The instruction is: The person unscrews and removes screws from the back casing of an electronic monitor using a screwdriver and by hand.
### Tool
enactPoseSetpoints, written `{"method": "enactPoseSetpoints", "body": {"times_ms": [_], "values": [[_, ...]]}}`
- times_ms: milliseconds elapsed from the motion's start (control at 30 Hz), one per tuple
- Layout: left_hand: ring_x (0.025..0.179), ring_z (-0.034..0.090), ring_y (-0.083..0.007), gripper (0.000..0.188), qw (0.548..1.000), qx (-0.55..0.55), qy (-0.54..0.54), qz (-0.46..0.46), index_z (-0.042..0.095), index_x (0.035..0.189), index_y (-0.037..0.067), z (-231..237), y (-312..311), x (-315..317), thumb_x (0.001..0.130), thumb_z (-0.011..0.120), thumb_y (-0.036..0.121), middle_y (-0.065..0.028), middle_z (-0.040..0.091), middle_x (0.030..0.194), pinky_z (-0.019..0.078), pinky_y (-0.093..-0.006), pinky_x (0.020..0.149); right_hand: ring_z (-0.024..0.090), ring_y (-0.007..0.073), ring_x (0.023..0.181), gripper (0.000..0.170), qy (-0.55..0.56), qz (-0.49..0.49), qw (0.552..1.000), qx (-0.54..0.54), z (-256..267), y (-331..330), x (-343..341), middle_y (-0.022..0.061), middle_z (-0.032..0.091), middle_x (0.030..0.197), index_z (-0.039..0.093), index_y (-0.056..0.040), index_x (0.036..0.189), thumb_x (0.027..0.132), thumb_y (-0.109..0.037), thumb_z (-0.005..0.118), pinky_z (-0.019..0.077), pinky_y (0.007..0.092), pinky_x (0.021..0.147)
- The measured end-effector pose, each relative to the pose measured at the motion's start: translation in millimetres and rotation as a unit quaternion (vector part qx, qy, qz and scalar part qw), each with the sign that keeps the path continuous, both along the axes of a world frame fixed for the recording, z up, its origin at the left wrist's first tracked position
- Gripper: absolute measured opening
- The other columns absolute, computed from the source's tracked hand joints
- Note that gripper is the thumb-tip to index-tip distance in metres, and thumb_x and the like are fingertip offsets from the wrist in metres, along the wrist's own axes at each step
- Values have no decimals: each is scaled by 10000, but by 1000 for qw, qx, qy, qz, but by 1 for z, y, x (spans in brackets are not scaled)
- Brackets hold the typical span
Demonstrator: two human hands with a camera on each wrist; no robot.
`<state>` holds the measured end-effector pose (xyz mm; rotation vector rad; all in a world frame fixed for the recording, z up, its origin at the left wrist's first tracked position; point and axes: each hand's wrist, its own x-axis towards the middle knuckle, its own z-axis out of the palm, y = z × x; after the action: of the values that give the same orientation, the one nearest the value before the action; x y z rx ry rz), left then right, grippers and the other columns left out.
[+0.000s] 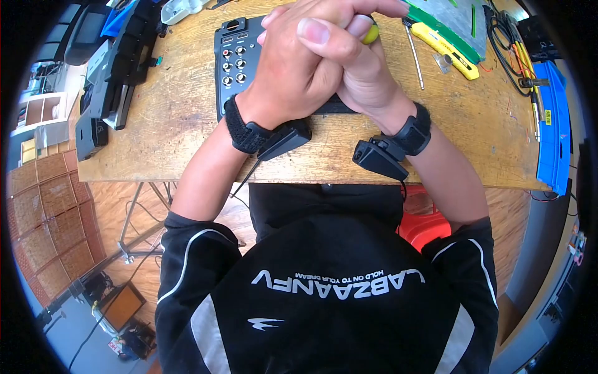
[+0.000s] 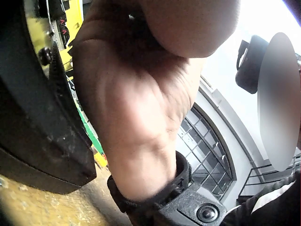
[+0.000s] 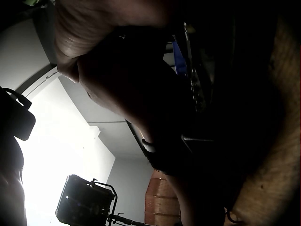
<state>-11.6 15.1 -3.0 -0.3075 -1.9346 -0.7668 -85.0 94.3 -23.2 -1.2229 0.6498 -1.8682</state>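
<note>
Both hands are clasped together at the top centre of the head view. The left hand (image 1: 289,71) wraps against the right hand (image 1: 367,78), whose thumb crosses over it; one finger extends to the right. A small yellow-green thing (image 1: 372,35) shows beside the fingers; I cannot tell whether it is held. Below and behind the hands lies a grey device (image 1: 252,37) with round connectors, partly covered. The left wrist view shows the right hand's palm side (image 2: 141,103) close up. In the dark right wrist view, the left hand (image 3: 113,84) is mostly in shadow.
On the wooden table (image 1: 168,137), a thin metal rod (image 1: 415,56) and yellow cutter (image 1: 445,51) lie right of the hands, near a green-edged board (image 1: 464,28). Cables and a blue tray (image 1: 552,124) are at the far right, black equipment (image 1: 131,50) at the left.
</note>
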Motion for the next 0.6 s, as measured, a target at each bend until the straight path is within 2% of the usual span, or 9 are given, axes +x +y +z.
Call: {"method": "enactPoseSetpoints", "body": {"times_ms": [67, 267, 533, 600], "values": [[990, 688, -318, 299, 1000, 19, 10, -14, 697, 1210, 13, 0, 1, -1, 968, 524, 44, -169, 711, 1136, 532, -362, 857, 597, 189, 1125, 630, 2, -3, 1000, -1, 1, 0, 0, 119, 584, 1231, 490, 25, 1346, 931, -380, 733, 493, 324, 981], [991, 691, -317, 311, 999, -18, -18, 27, 695, 1253, 18, 3, 0, 2, 997, 530, 75, -172, 711, 1132, 532, -357, 855, 589, 184, 1123, 648, 7, -12, 1000, -3, 1, 1, -2, 109, 574, 1226, 475, 22, 1355, 932, -395, 734, 487, 319, 980], [1006, 692, -322, 318, 999, 26, -23, 8, 686, 1270, 12, 9, 5, 7, 1006, 529, 95, -188, 709, 1150, 535, -359, 871, 577, 176, 1119, 672, 15, -25, 1000, -9, 4, -4, -1, 95, 560, 1220, 456, 17, 1367, 934, -415, 734, 479, 313, 980], [1028, 691, -309, 322, 999, -8, -20, 28, 671, 1282, 1, 9, -4, 6, 1001, 539, 86, -187, 704, 1177, 533, -352, 888, 574, 175, 1119, 678, 19, -32, 999, -11, 6, -8, 0, 91, 557, 1219, 451, 15, 1370, 934, -420, 734, 477, 311, 979]]}}
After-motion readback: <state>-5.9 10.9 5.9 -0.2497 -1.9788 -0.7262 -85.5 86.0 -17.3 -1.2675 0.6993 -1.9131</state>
